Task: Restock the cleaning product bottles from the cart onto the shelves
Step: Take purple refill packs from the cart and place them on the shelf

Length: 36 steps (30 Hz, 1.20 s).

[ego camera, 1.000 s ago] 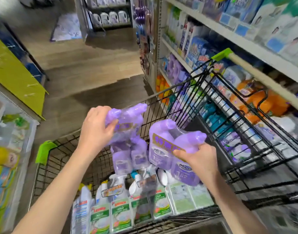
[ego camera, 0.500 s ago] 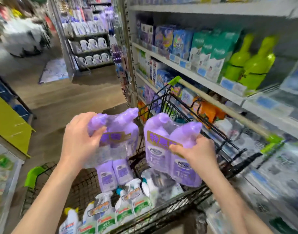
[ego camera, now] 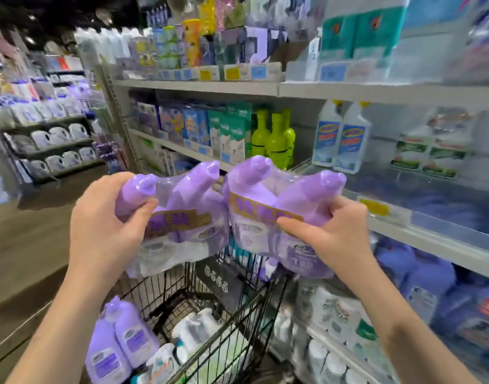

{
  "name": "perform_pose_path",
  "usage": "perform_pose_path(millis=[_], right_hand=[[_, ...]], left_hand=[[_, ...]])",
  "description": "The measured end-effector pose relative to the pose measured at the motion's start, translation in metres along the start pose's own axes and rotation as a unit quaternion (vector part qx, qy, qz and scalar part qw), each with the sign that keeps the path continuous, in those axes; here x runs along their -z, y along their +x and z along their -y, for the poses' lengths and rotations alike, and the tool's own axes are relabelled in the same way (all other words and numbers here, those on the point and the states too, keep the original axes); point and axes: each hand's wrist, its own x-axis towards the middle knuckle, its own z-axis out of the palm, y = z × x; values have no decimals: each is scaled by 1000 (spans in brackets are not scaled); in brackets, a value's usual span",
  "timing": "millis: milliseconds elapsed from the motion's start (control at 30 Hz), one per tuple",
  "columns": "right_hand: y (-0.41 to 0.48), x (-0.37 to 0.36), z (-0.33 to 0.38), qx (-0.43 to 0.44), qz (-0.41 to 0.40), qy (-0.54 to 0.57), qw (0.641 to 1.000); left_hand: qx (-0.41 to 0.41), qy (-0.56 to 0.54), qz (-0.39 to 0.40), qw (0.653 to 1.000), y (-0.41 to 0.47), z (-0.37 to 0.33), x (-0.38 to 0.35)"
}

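Shelf gap's pretty tight
Narrow slot between the lime-green plastic bottles (ego camera: 274,139) and the white blue-labelled bottles (ego camera: 340,137); the grey shelf (ego camera: 420,194) in front of them looks bare, though it's blurry.

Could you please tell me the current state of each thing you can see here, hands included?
Left hand: grips the left twin pack.
Right hand: grips the right twin pack.
Left twin pack: wrapped, lifted above the cart.
Right twin pack: wrapped, lifted, beside the other.
Third pack: sits in the cart.
Cart: partly loaded.
Green bottles: upright on the shelf.
White bottles: upright on the shelf.
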Motion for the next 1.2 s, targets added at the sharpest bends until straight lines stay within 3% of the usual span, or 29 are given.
perform_pose_path(millis=[267, 467, 700, 933, 1200], right_hand=[[-15, 100, 12, 14, -142, -140, 980], [-31, 160, 22, -24, -260, -279, 924], [-40, 220, 25, -12, -348, -361, 865], [-30, 281, -13, 106, -358, -478, 795], [-1, 340, -74, 128, -318, -490, 802]], left_hand=[[-86, -160, 37, 983, 33, -67, -60], [-169, -316, 42, 932, 49, -128, -113], [-192, -424, 8, 885, 49, -202, -161], [-200, -435, 13, 878, 32, -268, -199], [-265, -430, -33, 863, 31, -322, -220]])
